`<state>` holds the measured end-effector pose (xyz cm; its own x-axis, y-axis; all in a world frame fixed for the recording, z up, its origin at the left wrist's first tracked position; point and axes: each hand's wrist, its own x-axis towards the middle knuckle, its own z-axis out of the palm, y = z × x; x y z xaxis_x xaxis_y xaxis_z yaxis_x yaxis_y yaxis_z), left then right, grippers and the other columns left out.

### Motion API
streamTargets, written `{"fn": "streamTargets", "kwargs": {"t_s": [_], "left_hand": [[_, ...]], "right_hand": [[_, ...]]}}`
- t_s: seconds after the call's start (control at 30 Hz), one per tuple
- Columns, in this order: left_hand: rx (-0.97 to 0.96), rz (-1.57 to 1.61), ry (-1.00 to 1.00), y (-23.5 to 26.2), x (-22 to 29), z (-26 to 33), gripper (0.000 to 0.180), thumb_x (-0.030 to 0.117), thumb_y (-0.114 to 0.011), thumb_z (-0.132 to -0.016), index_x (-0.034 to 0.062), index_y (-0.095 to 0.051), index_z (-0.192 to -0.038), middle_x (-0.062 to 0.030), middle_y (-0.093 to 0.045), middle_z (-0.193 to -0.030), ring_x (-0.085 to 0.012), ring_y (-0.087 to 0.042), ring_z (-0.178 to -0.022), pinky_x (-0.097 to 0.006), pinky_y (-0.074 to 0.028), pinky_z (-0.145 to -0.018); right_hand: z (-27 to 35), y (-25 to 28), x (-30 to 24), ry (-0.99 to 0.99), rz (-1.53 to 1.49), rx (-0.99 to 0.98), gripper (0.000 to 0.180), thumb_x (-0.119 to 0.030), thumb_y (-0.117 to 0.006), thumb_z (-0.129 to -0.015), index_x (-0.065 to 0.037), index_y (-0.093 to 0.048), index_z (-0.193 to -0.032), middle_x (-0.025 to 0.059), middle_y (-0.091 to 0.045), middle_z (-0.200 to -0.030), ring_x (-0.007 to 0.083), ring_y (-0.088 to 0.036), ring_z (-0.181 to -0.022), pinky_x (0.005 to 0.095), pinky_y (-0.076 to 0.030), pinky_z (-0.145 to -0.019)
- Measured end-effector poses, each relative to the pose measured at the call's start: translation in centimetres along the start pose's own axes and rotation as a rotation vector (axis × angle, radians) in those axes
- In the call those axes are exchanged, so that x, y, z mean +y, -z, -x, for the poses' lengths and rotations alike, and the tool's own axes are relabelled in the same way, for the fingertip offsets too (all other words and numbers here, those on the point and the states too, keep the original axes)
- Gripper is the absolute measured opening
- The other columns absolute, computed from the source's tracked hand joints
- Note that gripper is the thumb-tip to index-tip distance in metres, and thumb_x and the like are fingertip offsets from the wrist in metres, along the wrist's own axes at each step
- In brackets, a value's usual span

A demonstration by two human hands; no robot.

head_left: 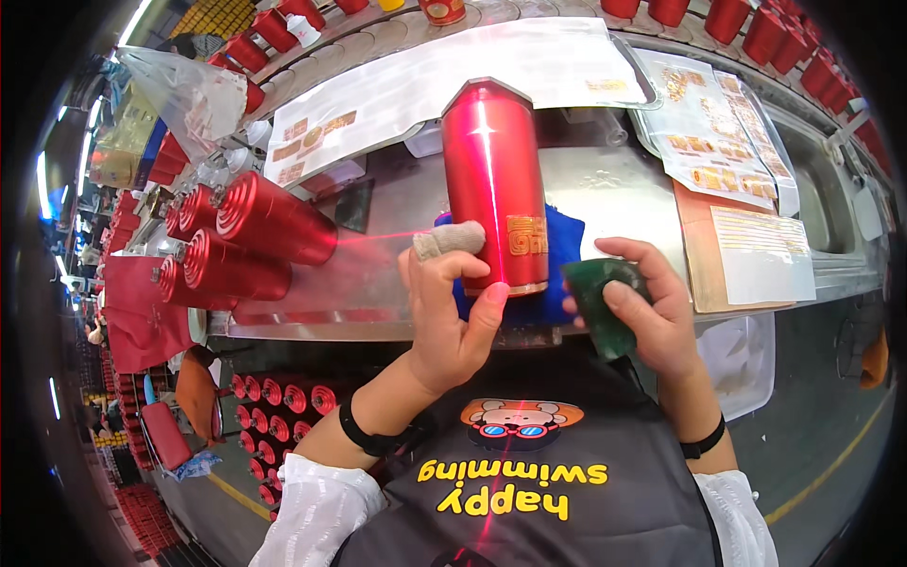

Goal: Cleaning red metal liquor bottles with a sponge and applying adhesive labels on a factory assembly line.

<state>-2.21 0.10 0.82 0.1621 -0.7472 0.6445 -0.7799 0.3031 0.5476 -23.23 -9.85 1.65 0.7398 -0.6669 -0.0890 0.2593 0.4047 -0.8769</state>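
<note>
A shiny red canister (487, 151) lies on a blue cloth (569, 241) at the metal table's near edge, its long side running away from me. Near its closer end it bears a gold decal (527, 235). My left hand (439, 317) grips the canister's near left side, thumb at the near end. One of its fingers wears a grey cloth cover (448, 240). To the right of the canister and apart from it, my right hand (658, 312) pinches a dark green, flat scraper (603, 307) between thumb and fingers.
Several red canisters (276, 219) lie at the left. White paper (425, 85) with gold decals spans the back; more decal sheets (723, 180) lie right, beside a sink (822, 208). Beyond runs a conveyor (364, 42) with red canisters. A white bin (742, 364) stands below the table.
</note>
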Motion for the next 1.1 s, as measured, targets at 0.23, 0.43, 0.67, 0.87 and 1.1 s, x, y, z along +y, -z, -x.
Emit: {"fn": "streamTargets", "kwargs": {"t_s": [0.23,0.43,0.67,0.87,1.1], "left_hand": [[-0.014,-0.109,0.048,-1.1,0.9,-0.4,0.039,0.011,-0.071,-0.077,0.0061,-0.048,-0.107,-0.0208,-0.048,-0.123,-0.0345,-0.042,-0.11,-0.044,-0.027,-0.095],[-0.016,-0.104,0.033,-1.1,1.2,-0.6,0.04,0.011,-0.071,-0.077,0.0059,-0.048,-0.109,-0.022,-0.047,-0.123,-0.0356,-0.041,-0.111,-0.046,-0.026,-0.096],[0.009,-0.022,0.054,-1.3,0.4,0.0,0.043,0.012,-0.071,-0.078,0.0052,-0.047,-0.113,-0.0214,-0.047,-0.125,-0.0355,-0.041,-0.113,-0.045,-0.027,-0.097],[0.008,-0.067,0.057,-1.5,0.8,-0.2,0.043,0.013,-0.07,-0.08,0.0046,-0.046,-0.114,-0.0216,-0.046,-0.126,-0.0353,-0.04,-0.114,-0.045,-0.026,-0.098],[0.006,-0.087,0.044,-1.5,1.0,-0.2,0.043,0.013,-0.07,-0.08,0.0044,-0.046,-0.114,-0.0216,-0.046,-0.126,-0.0354,-0.04,-0.114,-0.046,-0.026,-0.099]], "right_hand": [[-1.1,-0.1,1.1,-0.025,0.159,-0.085,0.03,-0.006,-0.055,-0.092,-0.001,-0.051,-0.122,0.0066,-0.064,-0.098,0.0111,-0.064,-0.083,0.0244,-0.052,-0.072],[-1.1,0.0,1.0,-0.016,0.108,-0.146,0.03,-0.007,-0.055,-0.092,-0.001,-0.051,-0.121,0.0069,-0.064,-0.1,0.0116,-0.064,-0.084,0.0247,-0.053,-0.073],[-1.0,0.2,1.2,-0.034,0.122,-0.116,0.03,-0.007,-0.054,-0.093,-0.002,-0.05,-0.122,0.0079,-0.064,-0.102,0.0124,-0.065,-0.085,0.0254,-0.053,-0.074],[-1.0,-0.2,1.1,-0.024,0.103,-0.136,0.03,-0.007,-0.055,-0.092,-0.001,-0.051,-0.121,0.007,-0.064,-0.102,0.0119,-0.064,-0.086,0.0251,-0.053,-0.074],[-0.9,-0.1,1.0,-0.027,0.108,-0.124,0.03,-0.007,-0.055,-0.092,-0.001,-0.05,-0.121,0.0072,-0.064,-0.101,0.0119,-0.064,-0.087,0.0247,-0.052,-0.074]]}}
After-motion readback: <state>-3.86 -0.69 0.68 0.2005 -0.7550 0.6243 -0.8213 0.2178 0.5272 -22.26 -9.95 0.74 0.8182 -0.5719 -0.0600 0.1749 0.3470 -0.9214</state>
